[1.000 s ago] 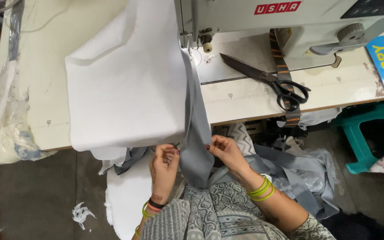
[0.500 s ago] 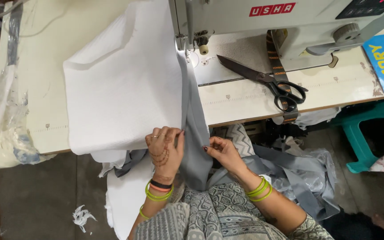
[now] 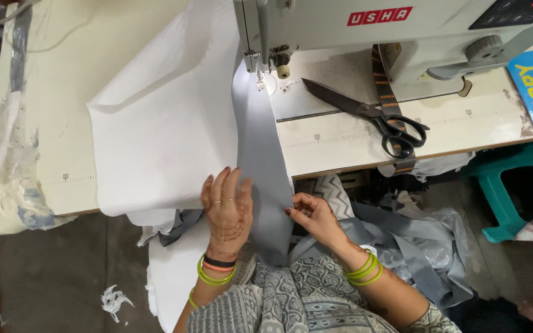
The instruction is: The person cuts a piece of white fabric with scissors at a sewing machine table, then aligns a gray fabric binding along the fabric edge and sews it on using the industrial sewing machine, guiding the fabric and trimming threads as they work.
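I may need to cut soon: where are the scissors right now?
In the head view, the black scissors lie on the table's right part, just right of the needle, below the sewing machine, apart from both hands.

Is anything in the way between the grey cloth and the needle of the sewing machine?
Nothing visible. The grey cloth runs straight from both hands up to the needle. The left hand lies flat on it, the right hand pinches its edge. The scissors lie off to the side.

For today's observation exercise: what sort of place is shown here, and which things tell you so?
Probably a tailoring or garment workshop: a sewing machine on a worktable, black scissors beside it, and grey fabric feeding under its needle.
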